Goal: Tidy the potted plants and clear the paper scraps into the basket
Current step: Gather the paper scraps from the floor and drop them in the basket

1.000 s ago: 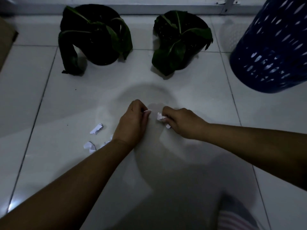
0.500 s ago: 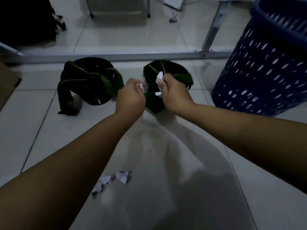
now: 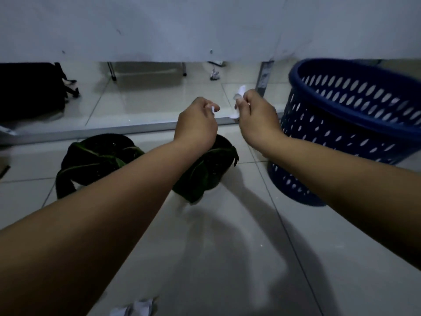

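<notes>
Right hand [image 3: 257,117] pinching paper scraps [image 3: 238,103], basket [image 3: 355,124] just beside

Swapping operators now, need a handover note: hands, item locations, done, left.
Left hand: raised, pinching a small paper scrap.
Right hand: raised beside the blue basket, clutching paper scraps.
Two potted plants stand on the floor below the arms.
Done: scraps in hand. Basket contents not visible.
Left: drop both handfuls in the basket, collect the floor scraps at the bottom edge, tidy the plants.
</notes>
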